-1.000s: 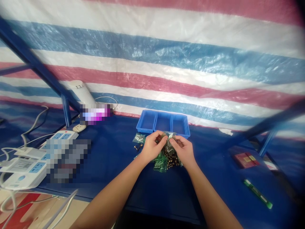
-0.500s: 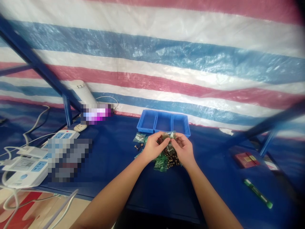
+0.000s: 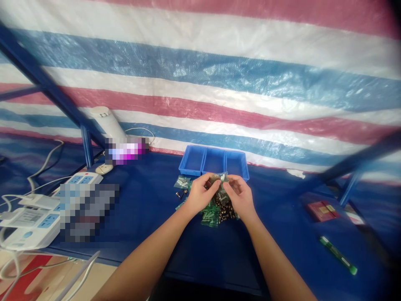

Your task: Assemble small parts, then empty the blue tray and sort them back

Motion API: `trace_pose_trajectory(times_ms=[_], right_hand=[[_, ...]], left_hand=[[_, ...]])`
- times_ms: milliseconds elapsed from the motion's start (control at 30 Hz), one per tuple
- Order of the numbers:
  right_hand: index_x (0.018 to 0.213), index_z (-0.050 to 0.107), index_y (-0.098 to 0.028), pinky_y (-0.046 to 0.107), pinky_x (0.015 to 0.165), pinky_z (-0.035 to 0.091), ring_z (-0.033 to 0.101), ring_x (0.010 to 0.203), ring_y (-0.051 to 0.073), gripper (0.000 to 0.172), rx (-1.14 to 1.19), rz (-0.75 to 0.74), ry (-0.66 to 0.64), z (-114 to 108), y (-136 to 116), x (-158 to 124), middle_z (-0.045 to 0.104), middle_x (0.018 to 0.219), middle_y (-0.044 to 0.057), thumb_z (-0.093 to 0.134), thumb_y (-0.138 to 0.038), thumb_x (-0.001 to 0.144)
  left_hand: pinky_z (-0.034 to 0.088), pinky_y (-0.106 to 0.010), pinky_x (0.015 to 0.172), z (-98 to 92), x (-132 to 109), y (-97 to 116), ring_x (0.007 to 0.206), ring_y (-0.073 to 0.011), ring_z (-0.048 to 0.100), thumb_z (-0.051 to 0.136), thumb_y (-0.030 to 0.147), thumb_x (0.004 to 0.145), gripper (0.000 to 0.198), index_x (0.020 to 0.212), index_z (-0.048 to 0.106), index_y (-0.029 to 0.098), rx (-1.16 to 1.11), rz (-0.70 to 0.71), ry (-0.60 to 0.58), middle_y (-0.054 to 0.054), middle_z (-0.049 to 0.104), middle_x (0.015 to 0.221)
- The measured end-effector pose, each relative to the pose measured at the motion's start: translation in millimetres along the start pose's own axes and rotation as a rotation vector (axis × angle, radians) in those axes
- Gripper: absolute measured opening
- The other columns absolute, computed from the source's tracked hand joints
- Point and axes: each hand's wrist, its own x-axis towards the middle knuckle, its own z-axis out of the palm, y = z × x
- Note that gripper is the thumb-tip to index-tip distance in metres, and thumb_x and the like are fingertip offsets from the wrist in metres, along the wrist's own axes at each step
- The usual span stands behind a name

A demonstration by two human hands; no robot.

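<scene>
Pinched between the thumbs and fingers of both hands is a small clear plastic bag, held up over the pile. My left hand is closed on its left side, my right hand on its right side. What the bag contains is too small to make out. Below the hands lie brass-coloured screws in a loose heap. Green-tinted bags of small metal parts lie beside them. Another clear bag with silvery pieces rests left of my left hand, near a few loose screws.
Behind the hands stands a blue three-compartment tray. A white power strip with plugged-in chargers and cables occupies the left. To the right are a dark red box and a green tube-like object. Blue frame bars slant at both sides.
The view has shifted very slightly. Both hands stay over the pile with the small bag between them, and the bag's top has tilted a little.
</scene>
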Motion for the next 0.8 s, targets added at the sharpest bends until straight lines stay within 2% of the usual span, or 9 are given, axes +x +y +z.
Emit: trace_pose_trajectory(times_ms=[133, 267, 333, 467, 567, 633, 700, 800], right_hand=[[0.085, 0.069, -0.02, 0.031, 0.069, 0.049, 0.06, 0.073, 0.017, 0.021, -0.018, 0.038, 0.062, -2.3, -0.7, 2.3, 0.067, 0.081, 0.003, 0.072, -0.04, 0.078], [0.083, 0.069, -0.021, 0.029, 0.06, 0.046, 0.054, 0.059, 0.013, 0.02, 0.029, 0.062, 0.097, -2.0, -4.4, 3.0, 0.062, 0.067, -0.001, 0.074, -0.04, 0.076], [0.086, 0.07, -0.022, 0.029, 0.057, 0.046, 0.055, 0.057, 0.014, 0.022, 0.063, 0.087, 0.111, -1.9, -5.6, 3.3, 0.062, 0.064, -0.001, 0.074, -0.041, 0.076], [0.087, 0.071, -0.021, 0.03, 0.058, 0.048, 0.062, 0.064, 0.018, 0.027, 0.14, 0.142, 0.106, -2.3, -5.3, 4.1, 0.07, 0.073, 0.003, 0.071, -0.046, 0.078], [0.085, 0.072, -0.021, 0.031, 0.061, 0.049, 0.061, 0.065, 0.017, 0.026, 0.146, 0.12, 0.134, -3.1, -5.3, 3.9, 0.071, 0.078, 0.003, 0.07, -0.046, 0.079], [0.085, 0.072, -0.021, 0.031, 0.063, 0.05, 0.06, 0.065, 0.016, 0.023, 0.138, 0.092, 0.148, -3.7, -5.8, 3.2, 0.071, 0.081, 0.003, 0.073, -0.043, 0.077], [0.086, 0.072, -0.022, 0.033, 0.067, 0.051, 0.062, 0.069, 0.017, 0.021, 0.132, 0.064, 0.14, -3.9, -6.5, 2.2, 0.071, 0.084, 0.003, 0.076, -0.039, 0.074], [0.088, 0.071, -0.022, 0.035, 0.074, 0.052, 0.064, 0.078, 0.019, 0.021, 0.103, 0.032, 0.127, -3.2, -6.9, 0.8, 0.071, 0.086, 0.004, 0.078, -0.034, 0.072]], left_hand=[[0.044, -0.023, 0.06, -2.1, 2.3, -1.6, 0.063, -0.0113, 0.053, 0.061, 0.04, 0.088, 0.023, 0.088, 0.064, 0.016, -0.008, -0.015, 0.057, -0.001, 0.063, 0.075], [0.046, -0.025, 0.062, -1.5, 3.3, -4.9, 0.071, -0.0131, 0.057, 0.064, 0.038, 0.086, 0.022, 0.087, 0.069, 0.017, 0.05, 0.066, 0.119, -0.004, 0.066, 0.086], [0.047, -0.026, 0.063, -0.7, 2.7, -6.0, 0.071, -0.0141, 0.058, 0.065, 0.039, 0.085, 0.021, 0.087, 0.071, 0.019, 0.101, 0.112, 0.155, -0.005, 0.066, 0.084], [0.049, -0.027, 0.063, -0.5, -0.1, -4.0, 0.065, -0.0143, 0.059, 0.065, 0.038, 0.086, 0.022, 0.094, 0.073, 0.019, 0.107, 0.087, 0.149, -0.004, 0.07, 0.081], [0.051, -0.028, 0.068, -2.7, -2.4, 0.9, 0.073, -0.0156, 0.062, 0.067, 0.036, 0.084, 0.025, 0.102, 0.071, 0.019, 0.074, 0.147, 0.078, -0.007, 0.07, 0.096], [0.051, -0.029, 0.074, -4.1, -3.5, 3.3, 0.084, -0.0176, 0.063, 0.061, 0.035, 0.088, 0.025, 0.106, 0.069, 0.019, 0.038, 0.203, 0.03, -0.008, 0.068, 0.105], [0.05, -0.03, 0.079, -4.3, -3.8, 3.4, 0.091, -0.0187, 0.063, 0.054, 0.033, 0.093, 0.023, 0.104, 0.068, 0.019, 0.016, 0.219, 0.041, -0.009, 0.068, 0.105], [0.05, -0.028, 0.075, -1.6, -3.3, -0.9, 0.083, -0.0162, 0.063, 0.054, 0.032, 0.093, 0.019, 0.096, 0.066, 0.018, 0.032, 0.157, 0.116, -0.007, 0.068, 0.096]])
